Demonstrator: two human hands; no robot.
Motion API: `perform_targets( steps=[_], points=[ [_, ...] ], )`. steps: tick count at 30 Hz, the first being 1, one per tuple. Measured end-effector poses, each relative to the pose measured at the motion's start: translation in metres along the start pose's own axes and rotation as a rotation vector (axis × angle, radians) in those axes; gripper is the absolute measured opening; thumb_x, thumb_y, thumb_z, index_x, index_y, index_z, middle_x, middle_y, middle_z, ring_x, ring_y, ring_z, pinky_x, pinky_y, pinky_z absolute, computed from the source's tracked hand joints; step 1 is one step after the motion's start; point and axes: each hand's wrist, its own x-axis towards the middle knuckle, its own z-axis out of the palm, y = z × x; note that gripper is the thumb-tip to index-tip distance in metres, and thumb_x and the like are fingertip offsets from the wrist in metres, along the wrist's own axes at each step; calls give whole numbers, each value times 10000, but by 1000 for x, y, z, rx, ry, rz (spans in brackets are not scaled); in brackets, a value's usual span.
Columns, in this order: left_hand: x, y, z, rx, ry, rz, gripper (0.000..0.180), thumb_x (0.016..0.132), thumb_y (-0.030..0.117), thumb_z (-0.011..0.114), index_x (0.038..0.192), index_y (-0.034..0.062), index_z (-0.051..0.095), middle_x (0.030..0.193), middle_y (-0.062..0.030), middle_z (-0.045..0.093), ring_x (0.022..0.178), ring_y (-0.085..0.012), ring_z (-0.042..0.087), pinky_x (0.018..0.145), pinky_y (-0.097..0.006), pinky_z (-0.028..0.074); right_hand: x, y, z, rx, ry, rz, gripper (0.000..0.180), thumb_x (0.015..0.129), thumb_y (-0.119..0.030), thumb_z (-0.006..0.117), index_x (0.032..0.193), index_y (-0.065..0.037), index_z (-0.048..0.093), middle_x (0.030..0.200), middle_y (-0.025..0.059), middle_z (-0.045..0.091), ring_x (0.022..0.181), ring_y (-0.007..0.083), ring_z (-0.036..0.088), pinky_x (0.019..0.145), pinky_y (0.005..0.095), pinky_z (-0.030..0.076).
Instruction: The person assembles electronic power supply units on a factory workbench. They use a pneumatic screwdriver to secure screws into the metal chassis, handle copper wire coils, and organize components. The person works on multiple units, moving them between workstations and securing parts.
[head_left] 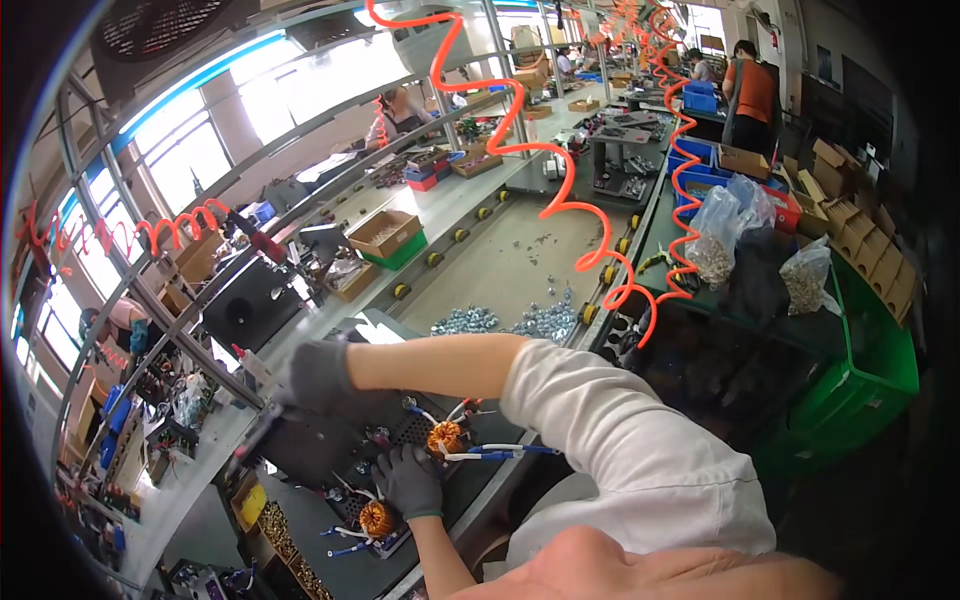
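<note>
My left hand (410,482), in a grey glove, lies with its fingers spread on a dark perforated metal plate (410,432). Two copper-wound ring coils, an upper coil (445,437) and a lower coil (376,519), flank it, with white and blue-ended wires (492,453) leading off. Stretched across to the far side of the work is my right hand (318,376), also grey-gloved and smeared by motion. Its fingers are hidden, so I cannot tell whether it holds anything. Just beyond it stands a white, red-tipped bottle-like thing (250,362). A black panel (310,440) lies below my right hand.
Trays of brass-coloured fasteners (278,530) sit at the lower left. Beyond my arm lie heaps of silvery screws (540,320). An orange coiled hose (570,180) hangs over the bench. A cardboard box (385,232) stands left; a green bin (870,370) is right. Other people work farther off.
</note>
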Motion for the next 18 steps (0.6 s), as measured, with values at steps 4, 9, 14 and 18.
perform_targets(
  steps=[4, 9, 14, 18],
  points=[
    [4, -4, 7, -22, 10, 5, 363, 957, 324, 433, 1165, 127, 655, 1270, -112, 605, 1284, -362, 469, 1135, -517, 262, 32, 34, 25, 85, -194, 292, 314, 857, -408, 575, 934, -123, 683, 904, 127, 674, 724, 333, 678, 672, 453, 536],
    [12, 6, 8, 0, -4, 50, 367, 967, 337, 424, 1167, 139, 660, 1269, -115, 607, 1283, -371, 467, 1132, -521, 266, -13, 9, -11, 70, 259, 118, 379, 862, -382, 606, 1080, -73, 627, 1101, 143, 643, 1003, 309, 654, 841, 431, 517],
    [1, -12, 0, -27, -39, -19, 377, 962, 366, 440, 1160, 128, 657, 1271, -120, 608, 1282, -369, 466, 1124, -530, 268, -165, -66, -112, 108, 448, 72, 364, 853, -189, 646, 1190, -83, 560, 1190, 122, 593, 1155, 297, 569, 983, 437, 458],
    [14, -6, -2, -181, -5, -3, 342, 931, 361, 522, 1082, 97, 680, 1209, -136, 640, 1217, -336, 525, 1068, -471, 344, -329, -97, -173, -317, 768, 1245, 269, 828, -114, 635, 1077, -16, 604, 1067, 127, 644, 938, 255, 641, 811, 372, 519]
  ],
)
